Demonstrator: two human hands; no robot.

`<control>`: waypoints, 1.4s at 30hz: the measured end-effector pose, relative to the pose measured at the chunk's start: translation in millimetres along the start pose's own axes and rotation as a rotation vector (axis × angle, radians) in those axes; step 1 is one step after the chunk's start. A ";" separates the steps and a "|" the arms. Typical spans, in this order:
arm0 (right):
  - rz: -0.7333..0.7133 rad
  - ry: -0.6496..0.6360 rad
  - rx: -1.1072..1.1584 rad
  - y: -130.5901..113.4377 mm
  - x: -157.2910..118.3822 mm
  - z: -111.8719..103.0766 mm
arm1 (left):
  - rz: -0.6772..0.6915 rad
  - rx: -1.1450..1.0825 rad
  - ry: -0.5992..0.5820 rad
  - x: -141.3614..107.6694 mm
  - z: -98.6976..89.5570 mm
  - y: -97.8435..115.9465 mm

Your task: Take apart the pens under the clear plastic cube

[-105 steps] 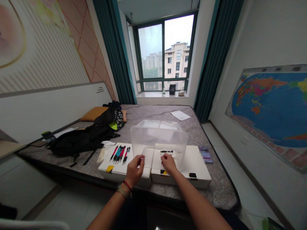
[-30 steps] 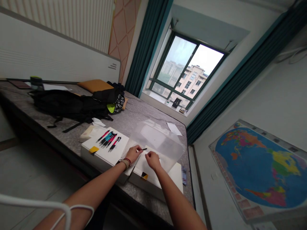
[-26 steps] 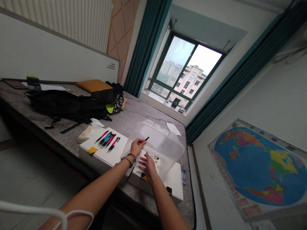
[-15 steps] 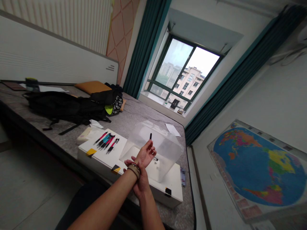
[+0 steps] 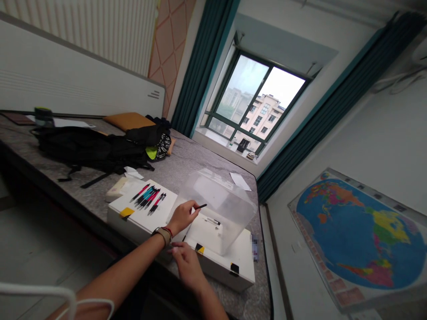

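Two white boxes (image 5: pixel 160 212), one clear bin (image 5: pixel 235 206), one black backpack (image 5: pixel 83 146).
From here I count three tape tabs (image 5: pixel 234 268) on the boxes, one dark slim piece (image 5: pixel 203 206) held up, one lone pen (image 5: pixel 214 221) and a row of pens (image 5: pixel 147 198) too bunched to count, all toward the bed's (image 5: pixel 190 155) near edge.

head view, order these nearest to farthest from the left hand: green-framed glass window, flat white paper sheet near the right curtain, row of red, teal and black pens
1. Pens, just left of the left hand
2. Paper sheet, beyond it, to the right
3. Window, farthest, past the mattress
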State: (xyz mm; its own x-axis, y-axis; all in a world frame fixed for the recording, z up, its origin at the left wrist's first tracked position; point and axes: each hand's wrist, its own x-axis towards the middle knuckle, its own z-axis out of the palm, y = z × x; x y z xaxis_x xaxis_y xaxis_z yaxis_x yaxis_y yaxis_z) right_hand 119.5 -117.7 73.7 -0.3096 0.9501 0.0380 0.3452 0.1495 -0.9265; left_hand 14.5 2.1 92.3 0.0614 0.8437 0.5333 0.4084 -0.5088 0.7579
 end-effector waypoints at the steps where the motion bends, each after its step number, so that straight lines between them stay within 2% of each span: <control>1: 0.016 0.006 -0.132 4.6 3.3 -8.9 | -0.026 0.035 -0.026 -6.9 0.8 -12.6; 3: 0.120 0.004 -0.336 10.0 15.2 -31.4 | -0.080 0.095 -0.086 -20.9 5.6 -34.1; 6: 0.172 0.100 -0.694 10.7 44.5 -71.4 | -0.098 0.167 -0.164 -37.9 15.0 -53.2; 9: 0.332 0.094 -1.021 12.0 76.8 -106.6 | -0.056 0.201 -0.188 -45.6 19.9 -59.0; 12: 0.432 0.064 -1.237 20.6 99.0 -126.8 | -0.038 0.226 -0.194 -46.6 19.8 -58.9; 15: 0.383 0.004 -1.335 32.9 108.3 -131.7 | -0.009 0.278 -0.215 -46.1 18.6 -57.4; 19: 0.310 -0.052 -1.338 45.2 111.1 -128.3 | 0.007 0.338 -0.250 -46.3 18.3 -55.6; 26: 0.255 -0.129 -1.357 51.2 113.8 -128.2 | 0.010 0.406 -0.285 -47.1 17.8 -53.7; 29: 0.230 -0.169 -1.368 44.3 113.9 -131.6 | 0.018 0.428 -0.268 -48.3 17.6 -52.5; 33: 0.239 -0.217 -1.387 22.6 124.2 -145.8 | 0.018 0.405 -0.251 -48.7 17.0 -51.6; 38: 0.347 -0.329 -1.402 -3.4 144.7 -167.4 | 0.021 0.365 -0.230 -48.2 16.7 -53.0; 42: 0.411 -0.430 -1.399 -6.9 143.2 -168.5 | 0.023 0.336 -0.226 -48.1 17.3 -54.8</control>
State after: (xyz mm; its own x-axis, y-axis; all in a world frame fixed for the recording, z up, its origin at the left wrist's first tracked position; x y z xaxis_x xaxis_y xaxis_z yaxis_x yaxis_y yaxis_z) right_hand 222.1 63.5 148.6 -0.1269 0.8768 -0.4637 0.9295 0.2683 0.2529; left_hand 4.9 -7.7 18.6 0.2569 0.8683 0.4244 0.6773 -0.4750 0.5618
